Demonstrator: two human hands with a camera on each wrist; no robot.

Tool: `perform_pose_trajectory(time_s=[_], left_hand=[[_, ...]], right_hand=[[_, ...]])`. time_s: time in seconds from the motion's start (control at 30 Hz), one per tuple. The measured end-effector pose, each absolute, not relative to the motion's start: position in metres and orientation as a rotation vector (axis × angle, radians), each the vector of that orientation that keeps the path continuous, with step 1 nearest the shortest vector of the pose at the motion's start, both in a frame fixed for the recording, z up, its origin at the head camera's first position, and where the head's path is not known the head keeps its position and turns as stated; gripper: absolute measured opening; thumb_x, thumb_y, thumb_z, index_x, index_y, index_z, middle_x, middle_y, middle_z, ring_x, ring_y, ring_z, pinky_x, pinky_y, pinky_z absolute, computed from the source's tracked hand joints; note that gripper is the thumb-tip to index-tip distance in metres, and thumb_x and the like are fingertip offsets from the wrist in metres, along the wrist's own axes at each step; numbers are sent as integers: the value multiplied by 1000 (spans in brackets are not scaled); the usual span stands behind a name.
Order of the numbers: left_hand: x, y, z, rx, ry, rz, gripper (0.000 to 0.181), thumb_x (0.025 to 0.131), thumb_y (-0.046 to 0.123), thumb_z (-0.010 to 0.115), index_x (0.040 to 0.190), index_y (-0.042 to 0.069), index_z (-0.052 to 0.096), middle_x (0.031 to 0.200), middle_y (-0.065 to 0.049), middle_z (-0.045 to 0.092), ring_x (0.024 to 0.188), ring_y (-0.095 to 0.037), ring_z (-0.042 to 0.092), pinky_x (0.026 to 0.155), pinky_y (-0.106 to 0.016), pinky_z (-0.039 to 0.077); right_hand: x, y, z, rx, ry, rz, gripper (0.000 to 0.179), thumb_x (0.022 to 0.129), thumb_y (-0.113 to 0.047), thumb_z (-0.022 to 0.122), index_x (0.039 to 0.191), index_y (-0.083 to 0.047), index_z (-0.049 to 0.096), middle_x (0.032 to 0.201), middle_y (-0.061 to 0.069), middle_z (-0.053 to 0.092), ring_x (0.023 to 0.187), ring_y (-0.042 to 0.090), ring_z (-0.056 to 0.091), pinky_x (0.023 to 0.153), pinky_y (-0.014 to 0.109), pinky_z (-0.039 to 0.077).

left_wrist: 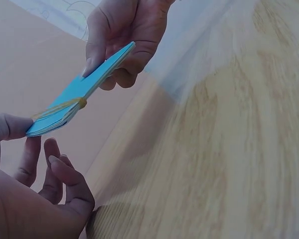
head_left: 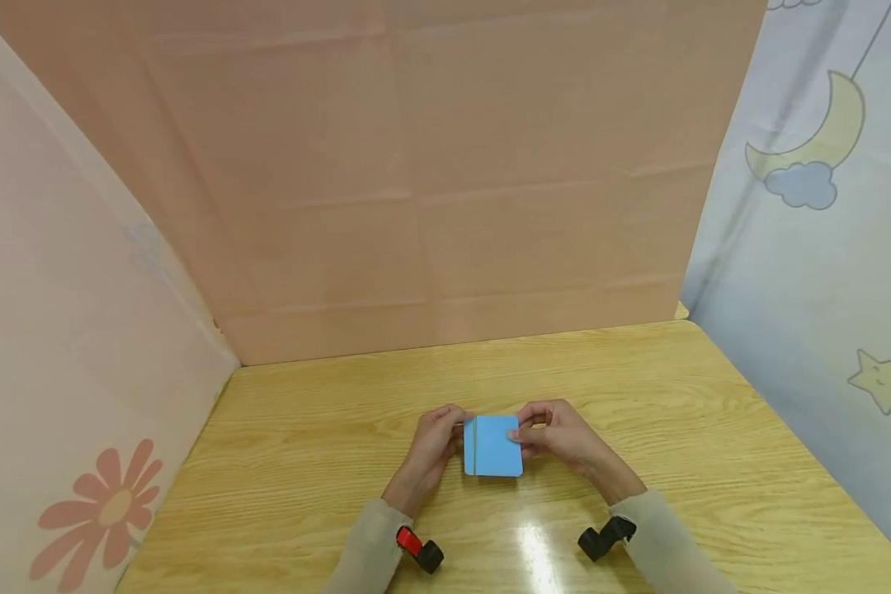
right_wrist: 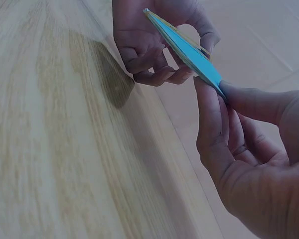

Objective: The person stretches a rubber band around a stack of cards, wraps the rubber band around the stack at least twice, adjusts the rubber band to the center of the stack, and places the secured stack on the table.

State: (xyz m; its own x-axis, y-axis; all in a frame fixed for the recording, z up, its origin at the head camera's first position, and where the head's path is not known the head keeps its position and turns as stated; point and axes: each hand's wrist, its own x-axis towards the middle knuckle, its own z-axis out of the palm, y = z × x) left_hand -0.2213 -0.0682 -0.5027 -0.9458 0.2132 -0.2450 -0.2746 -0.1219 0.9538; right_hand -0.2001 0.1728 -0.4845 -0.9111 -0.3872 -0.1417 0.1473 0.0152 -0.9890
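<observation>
A thin stack of blue square cards (head_left: 498,446) is held up above the table, with a yellowish rubber band (head_left: 475,445) round it near its left side. My right hand (head_left: 560,433) pinches the right edge, thumb on the blue face and fingers behind. At the upper left corner, the left hand (head_left: 431,450) pinches the stack between thumb and finger. In the left wrist view the cards (left_wrist: 84,92) appear nearly edge-on, several layers showing under the band (left_wrist: 65,105). The right wrist view shows the cards (right_wrist: 189,55) tilted between both hands.
Beneath the hands lies a wood-grain table (head_left: 327,412). A plain pinkish-brown cloth (head_left: 416,181) hangs along its back edge. Printed curtains stand at the left (head_left: 82,330) and right (head_left: 809,272). Each wrist wears a strap with a small black camera.
</observation>
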Motion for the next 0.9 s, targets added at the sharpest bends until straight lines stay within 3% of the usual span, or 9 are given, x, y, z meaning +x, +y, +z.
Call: perform_pose_trajectory(time_s=[0.4, 0.67, 0.9], left_hand=[[-222, -69, -504, -53, 1850, 2137, 14, 95, 16, 67, 83, 9, 71, 85, 2, 71, 77, -10, 65, 71, -24, 54], [-223, -70, -503, -51, 1902, 2127, 17, 96, 19, 71, 95, 3, 77, 82, 2, 74, 74, -10, 65, 70, -24, 54], [-223, -73, -504, -62, 1989, 2100, 18, 96, 20, 74, 98, 3, 80, 84, 4, 70, 73, -12, 62, 68, -24, 50]], right_hand=[[-200, 171, -485, -209, 1920, -1954, 13, 94, -5, 77, 103, 1, 69, 87, 1, 65, 73, 13, 71, 70, 29, 66], [-200, 175, -487, -174, 1938, -1930, 33, 99, -13, 74, 123, 9, 67, 96, -1, 73, 86, 13, 75, 84, 35, 67], [-202, 177, -490, -123, 1871, -1970, 38, 99, -15, 75, 128, 8, 66, 98, -2, 74, 88, 12, 75, 80, 31, 67]])
